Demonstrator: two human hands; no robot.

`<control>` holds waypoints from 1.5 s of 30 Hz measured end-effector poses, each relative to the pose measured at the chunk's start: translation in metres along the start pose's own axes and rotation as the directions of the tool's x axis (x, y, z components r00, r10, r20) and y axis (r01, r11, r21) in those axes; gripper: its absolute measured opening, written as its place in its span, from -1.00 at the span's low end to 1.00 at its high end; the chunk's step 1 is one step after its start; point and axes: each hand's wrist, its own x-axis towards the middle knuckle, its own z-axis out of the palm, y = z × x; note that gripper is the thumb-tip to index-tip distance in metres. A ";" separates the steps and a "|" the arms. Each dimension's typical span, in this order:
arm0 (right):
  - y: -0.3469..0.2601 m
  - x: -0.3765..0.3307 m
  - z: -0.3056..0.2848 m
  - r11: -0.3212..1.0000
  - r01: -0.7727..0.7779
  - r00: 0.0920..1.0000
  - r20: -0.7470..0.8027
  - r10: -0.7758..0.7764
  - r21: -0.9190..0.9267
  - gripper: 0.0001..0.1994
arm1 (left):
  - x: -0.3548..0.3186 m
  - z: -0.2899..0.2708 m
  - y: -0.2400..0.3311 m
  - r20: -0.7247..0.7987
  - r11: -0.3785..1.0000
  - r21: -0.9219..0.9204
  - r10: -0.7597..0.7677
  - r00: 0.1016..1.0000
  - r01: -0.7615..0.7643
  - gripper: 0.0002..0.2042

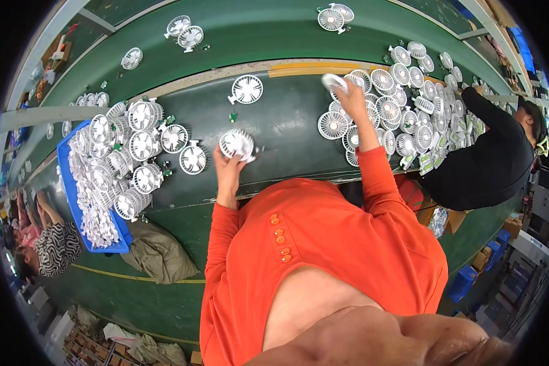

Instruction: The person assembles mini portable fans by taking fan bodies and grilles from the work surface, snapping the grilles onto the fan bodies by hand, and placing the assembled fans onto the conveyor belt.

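My left hand [227, 169] is closed on a white round fan head [236, 143], held low over the table's near side; small parts at its right edge are smeared by motion. Out to the right, my right hand [355, 102] grips a white round fan part [333, 83], blurred, at the edge of a spread of white fan grilles [387, 108]. Between the hands, farther back, lies a white fan head with its blades showing [247, 89]. A small green circuit board [233, 117] is just below it. Two more fan heads [193, 158] rest left of my left hand.
Stacked fan heads [143, 146] stand at the left by a blue bin [124, 239] of small white parts. Behind the dark table [287, 131] runs a green belt [250, 39] carrying scattered fans. A co-worker in black [482, 165] is at the right, another person [56, 250] far left.
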 end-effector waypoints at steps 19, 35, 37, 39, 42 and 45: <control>-0.129 -0.091 0.079 0.830 0.045 0.875 0.378 -0.301 0.556 -0.42 | 0.000 0.059 0.012 0.523 0.886 -0.365 -0.059 0.850 0.286 -0.41; -0.151 -0.073 0.068 0.400 -0.755 0.519 0.846 -0.121 0.520 -0.24 | -0.004 0.073 0.013 0.538 0.451 0.515 0.492 0.684 -0.729 -0.27; -0.141 -0.070 0.077 0.349 -0.768 0.519 0.841 -0.152 0.537 -0.27 | -0.001 0.078 0.014 0.520 0.462 0.513 0.502 0.691 -0.723 -0.28; -0.133 -0.065 0.088 0.752 -0.062 0.831 0.451 -0.325 0.656 -0.27 | 0.002 0.090 0.016 0.163 0.945 0.051 0.310 0.937 -0.322 -0.32; -0.154 -0.067 0.070 0.864 0.151 0.823 0.423 -0.379 0.479 -0.24 | 0.009 0.085 0.043 0.375 0.899 -0.415 0.027 0.927 0.141 -0.50; -0.163 -0.068 0.081 0.871 0.315 0.830 0.336 -0.445 0.377 -0.30 | 0.031 0.087 0.033 0.180 0.956 -0.286 0.122 0.976 -0.067 -0.61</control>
